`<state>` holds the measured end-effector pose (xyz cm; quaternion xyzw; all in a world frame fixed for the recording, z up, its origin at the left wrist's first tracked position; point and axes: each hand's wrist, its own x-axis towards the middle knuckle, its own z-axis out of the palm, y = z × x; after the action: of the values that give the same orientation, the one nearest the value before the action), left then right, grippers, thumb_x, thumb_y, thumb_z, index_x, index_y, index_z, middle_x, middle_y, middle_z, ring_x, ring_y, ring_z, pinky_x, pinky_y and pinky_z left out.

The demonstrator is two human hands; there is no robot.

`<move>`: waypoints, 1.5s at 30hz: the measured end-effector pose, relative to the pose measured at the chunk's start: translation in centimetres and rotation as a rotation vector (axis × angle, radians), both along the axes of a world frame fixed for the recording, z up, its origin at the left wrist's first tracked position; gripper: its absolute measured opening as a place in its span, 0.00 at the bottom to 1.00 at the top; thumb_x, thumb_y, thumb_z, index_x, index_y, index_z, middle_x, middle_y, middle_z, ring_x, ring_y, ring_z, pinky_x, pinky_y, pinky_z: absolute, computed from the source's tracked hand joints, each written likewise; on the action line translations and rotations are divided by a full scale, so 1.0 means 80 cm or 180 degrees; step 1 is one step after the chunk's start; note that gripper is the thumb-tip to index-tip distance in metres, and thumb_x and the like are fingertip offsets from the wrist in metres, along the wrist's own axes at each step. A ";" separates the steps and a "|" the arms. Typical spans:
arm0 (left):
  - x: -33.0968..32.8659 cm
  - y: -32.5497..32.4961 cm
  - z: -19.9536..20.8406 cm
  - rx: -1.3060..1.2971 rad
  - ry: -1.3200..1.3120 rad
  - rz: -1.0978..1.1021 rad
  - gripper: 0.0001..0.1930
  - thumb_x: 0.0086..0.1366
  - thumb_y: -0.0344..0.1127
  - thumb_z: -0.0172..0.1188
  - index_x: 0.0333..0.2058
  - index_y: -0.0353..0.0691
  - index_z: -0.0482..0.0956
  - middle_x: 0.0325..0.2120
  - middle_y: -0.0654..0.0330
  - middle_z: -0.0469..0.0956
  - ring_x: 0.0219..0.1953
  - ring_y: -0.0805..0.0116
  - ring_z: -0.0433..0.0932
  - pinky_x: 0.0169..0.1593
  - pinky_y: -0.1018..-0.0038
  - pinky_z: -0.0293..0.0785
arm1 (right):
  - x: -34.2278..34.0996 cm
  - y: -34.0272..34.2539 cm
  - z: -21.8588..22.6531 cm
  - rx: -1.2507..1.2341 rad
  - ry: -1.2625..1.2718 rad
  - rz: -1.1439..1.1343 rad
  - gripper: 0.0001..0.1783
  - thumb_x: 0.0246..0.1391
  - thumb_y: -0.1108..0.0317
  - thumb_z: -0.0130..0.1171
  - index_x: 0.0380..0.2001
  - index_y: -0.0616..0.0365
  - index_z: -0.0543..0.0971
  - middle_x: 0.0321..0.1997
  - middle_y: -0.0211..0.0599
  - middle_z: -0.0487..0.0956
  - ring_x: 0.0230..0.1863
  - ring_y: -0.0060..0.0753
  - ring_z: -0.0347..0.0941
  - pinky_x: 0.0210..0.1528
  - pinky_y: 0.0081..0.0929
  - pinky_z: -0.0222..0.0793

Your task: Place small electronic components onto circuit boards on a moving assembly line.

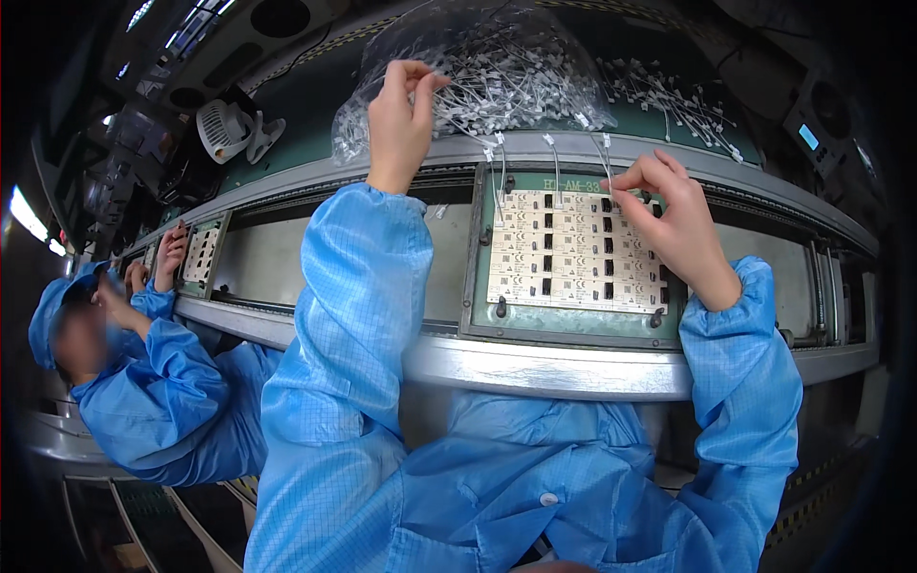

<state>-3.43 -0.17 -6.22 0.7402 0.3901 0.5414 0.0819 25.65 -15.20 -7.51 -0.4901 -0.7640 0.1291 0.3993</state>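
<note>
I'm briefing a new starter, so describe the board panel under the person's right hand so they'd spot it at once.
Follow the long metal conveyor rail to the green carrier frame in front of the person. In it lies the pale panel of small boards, dotted with black parts, with the right hand at its upper right corner. Unlike the co-worker's smaller panel far left, thin white leads stand along its top edge.

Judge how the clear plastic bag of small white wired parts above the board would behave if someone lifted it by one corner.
The clear bag looks thin and crinkled, so it would probably sag. The wired parts lie loose in a heap, so they would likely slide and tangle. Its mouth seems open where the left hand reaches in, so some might spill.
</note>
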 end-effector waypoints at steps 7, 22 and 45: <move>0.019 -0.017 -0.004 0.0146 -0.0036 -0.0222 0.06 0.69 0.29 0.61 0.41 0.35 0.75 0.36 0.55 0.86 0.40 0.62 0.86 0.46 0.70 0.78 | -0.001 -0.005 0.002 -0.0095 -0.0059 0.0063 0.02 0.58 0.74 0.61 0.32 0.60 0.77 0.34 0.33 0.86 0.37 0.34 0.83 0.77 0.48 0.44; 0.025 -0.014 0.004 -0.0285 -0.1211 -0.1147 0.04 0.72 0.26 0.57 0.44 0.35 0.73 0.37 0.58 0.82 0.40 0.74 0.81 0.47 0.79 0.77 | -0.002 0.005 -0.009 -0.0236 -0.0051 0.0135 0.08 0.56 0.79 0.59 0.40 0.67 0.80 0.41 0.41 0.82 0.48 0.33 0.81 0.53 0.27 0.75; -0.001 -0.090 0.012 0.1357 0.1906 -0.1301 0.10 0.55 0.27 0.68 0.35 0.45 0.77 0.29 0.64 0.78 0.38 0.62 0.79 0.44 0.66 0.71 | -0.032 0.012 -0.007 -0.0344 0.0429 -0.0090 0.09 0.65 0.67 0.60 0.43 0.62 0.80 0.42 0.35 0.86 0.46 0.26 0.81 0.51 0.26 0.74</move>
<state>-3.50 -7.39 -5.28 0.9275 0.1210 0.3435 -0.0843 23.09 -14.24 -8.04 -0.5119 -0.7203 0.1973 0.4245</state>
